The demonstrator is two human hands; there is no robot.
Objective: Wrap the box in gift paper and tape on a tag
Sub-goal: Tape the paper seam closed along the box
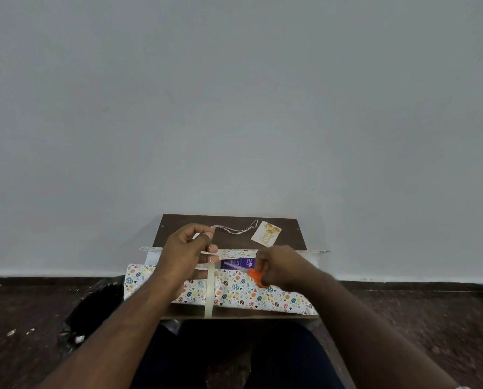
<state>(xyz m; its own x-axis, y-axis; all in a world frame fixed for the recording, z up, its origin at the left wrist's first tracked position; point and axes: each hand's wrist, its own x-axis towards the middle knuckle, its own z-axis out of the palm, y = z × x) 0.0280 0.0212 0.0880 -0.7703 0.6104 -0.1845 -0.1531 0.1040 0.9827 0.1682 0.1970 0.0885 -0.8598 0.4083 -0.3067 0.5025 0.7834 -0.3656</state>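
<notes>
One box (pixel 241 263), purple, partly covered by one patterned paper (pixel 234 293) on a small table (pixel 229 220). One tag (pixel 266 233) at the far right corner, a ribbon (pixel 234 229) beside it. Left hand (pixel 188 248) pinches tape (pixel 209 290), its strip hanging past the near edge. Right hand (pixel 276 265) grips orange scissors (pixel 255 276) over the box.

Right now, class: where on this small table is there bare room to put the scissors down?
Bare brown table shows at the far left corner, and in a thin strip along the near edge beside the hanging tape. Crowded elsewhere: gift paper and box fill the middle, under the left hand and right hand; ribbon and tag take the far right.
</notes>
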